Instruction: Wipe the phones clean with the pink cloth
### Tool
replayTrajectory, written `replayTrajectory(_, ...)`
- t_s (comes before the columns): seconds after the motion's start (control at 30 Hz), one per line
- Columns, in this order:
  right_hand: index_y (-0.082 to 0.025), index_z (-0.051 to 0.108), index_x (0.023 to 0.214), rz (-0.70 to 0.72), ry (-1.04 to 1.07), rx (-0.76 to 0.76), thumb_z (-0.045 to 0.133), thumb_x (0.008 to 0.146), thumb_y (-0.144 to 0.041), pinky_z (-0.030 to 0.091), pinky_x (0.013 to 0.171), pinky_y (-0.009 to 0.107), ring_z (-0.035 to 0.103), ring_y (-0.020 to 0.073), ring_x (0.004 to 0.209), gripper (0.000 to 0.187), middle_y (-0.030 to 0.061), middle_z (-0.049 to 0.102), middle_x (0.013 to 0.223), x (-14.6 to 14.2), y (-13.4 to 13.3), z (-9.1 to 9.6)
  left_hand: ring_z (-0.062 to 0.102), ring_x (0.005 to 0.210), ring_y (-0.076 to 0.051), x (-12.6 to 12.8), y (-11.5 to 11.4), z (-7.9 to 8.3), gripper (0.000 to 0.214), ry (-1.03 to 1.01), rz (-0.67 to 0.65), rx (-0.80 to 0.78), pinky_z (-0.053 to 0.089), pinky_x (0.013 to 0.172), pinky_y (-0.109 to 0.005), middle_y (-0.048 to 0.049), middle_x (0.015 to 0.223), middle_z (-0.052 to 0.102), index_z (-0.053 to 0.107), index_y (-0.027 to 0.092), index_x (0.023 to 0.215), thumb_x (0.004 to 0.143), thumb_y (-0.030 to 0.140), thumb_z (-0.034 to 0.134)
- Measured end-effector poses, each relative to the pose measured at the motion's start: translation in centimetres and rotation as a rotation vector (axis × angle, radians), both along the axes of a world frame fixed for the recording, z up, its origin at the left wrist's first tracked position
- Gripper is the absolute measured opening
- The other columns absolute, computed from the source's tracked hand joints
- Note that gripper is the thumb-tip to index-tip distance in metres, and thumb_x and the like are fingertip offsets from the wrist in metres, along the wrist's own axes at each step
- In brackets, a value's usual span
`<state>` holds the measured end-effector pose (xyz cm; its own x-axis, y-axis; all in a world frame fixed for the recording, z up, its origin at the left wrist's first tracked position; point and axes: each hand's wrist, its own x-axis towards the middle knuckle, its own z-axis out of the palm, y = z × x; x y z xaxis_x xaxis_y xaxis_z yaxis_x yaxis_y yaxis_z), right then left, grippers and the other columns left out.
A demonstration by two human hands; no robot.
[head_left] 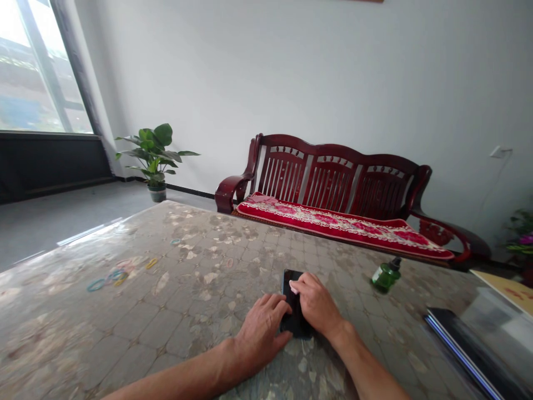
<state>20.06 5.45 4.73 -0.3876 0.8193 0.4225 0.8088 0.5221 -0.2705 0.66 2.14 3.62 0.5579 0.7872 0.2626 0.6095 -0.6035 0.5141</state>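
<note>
A flat black phone (pixel 290 278) lies on the patterned table (pixel 187 300) in front of me. My left hand (pixel 260 332) rests on its left edge with the fingers curled against it. My right hand (pixel 317 304) lies across its right side, fingertips pressed on the dark face. Both hands cover most of the phone; only its far end and a bit of the near edge show.
Several coloured rubber bands (pixel 112 276) lie at the left of the table. A green bottle (pixel 386 275) lies on its side at the right. A dark flat device (pixel 470 350) sits at the right edge. Behind stand a wooden bench (pixel 333 189) and a potted plant (pixel 155 153).
</note>
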Motion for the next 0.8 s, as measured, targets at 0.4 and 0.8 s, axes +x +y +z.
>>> replayTrajectory(0.4,-0.022,0.069,0.089,-0.133,0.003,-0.013,0.041,0.089,-0.004,0.044,0.083,0.026,0.054,0.0181,0.089,0.033,0.0046,0.057,0.087,1.2,0.9,-0.7,0.054,0.114,-0.023,-0.1,0.2,-0.2,0.030,-0.014,-0.054,-0.033,0.043,0.101,-0.035,-0.0033,0.124,0.061,0.060,0.023,0.109,0.081,0.017,0.067)
replayTrajectory(0.8,-0.022,0.070,0.093,-0.063,0.014,-0.009,0.040,0.089,-0.002,0.045,0.082,0.028,0.053,0.0184,0.089,0.036,0.0047,0.058,0.088,0.4,0.4,-0.5,0.054,0.115,-0.023,-0.1,0.2,-0.2,0.029,-0.028,-0.040,-0.034,0.042,0.102,-0.035,-0.0028,0.123,0.062,0.060,0.024,0.108,0.081,0.017,0.067)
